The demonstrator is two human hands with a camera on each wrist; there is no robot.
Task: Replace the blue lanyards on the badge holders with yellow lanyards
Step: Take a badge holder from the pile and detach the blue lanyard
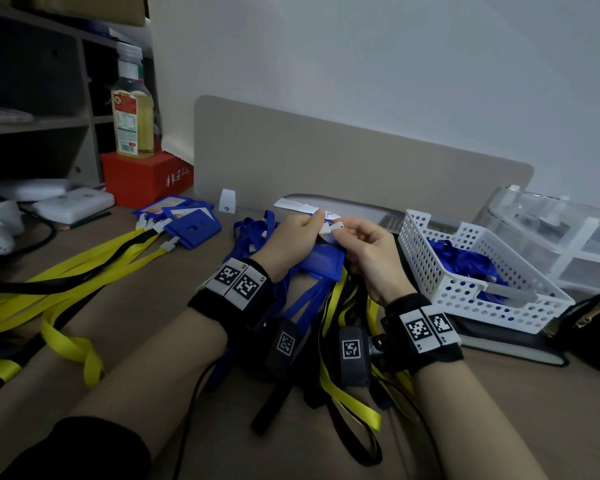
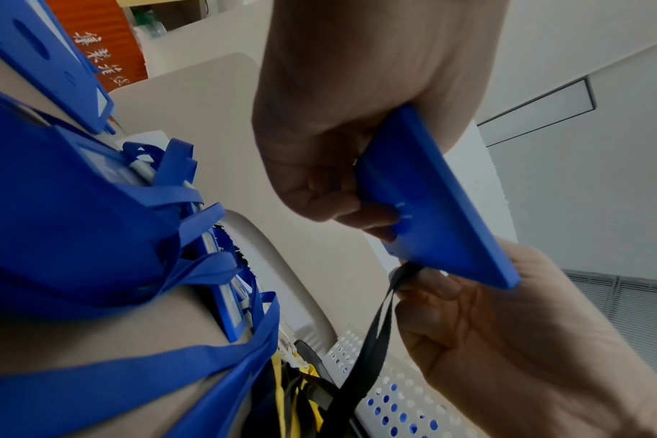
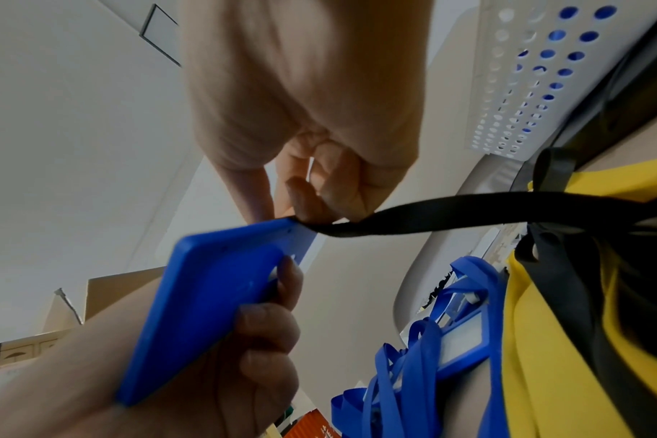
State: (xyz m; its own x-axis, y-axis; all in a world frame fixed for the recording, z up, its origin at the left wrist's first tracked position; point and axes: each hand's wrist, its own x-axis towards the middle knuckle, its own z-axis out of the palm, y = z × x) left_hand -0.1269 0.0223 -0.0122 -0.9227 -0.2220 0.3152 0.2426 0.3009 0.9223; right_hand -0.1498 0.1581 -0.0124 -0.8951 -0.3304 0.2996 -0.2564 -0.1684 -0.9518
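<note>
Head view, nearest: we trail yellow lanyards (image 1: 347, 393) off the desk edge toward us, slack for threading.
Left hand (image 1: 293, 242): fingers curled round the blue badge holder (image 2: 437, 207), steadying it off the desk.
Right hand (image 1: 371, 252): we pinch the white clip (image 1: 329, 227) at the holder's top, black strap (image 3: 469, 212) feeding in.
Further left: finished holders (image 1: 187, 225) wearing yellow.
Further right: white basket (image 1: 465, 289) collecting blue lanyards (image 1: 461, 259), we judge.
</note>
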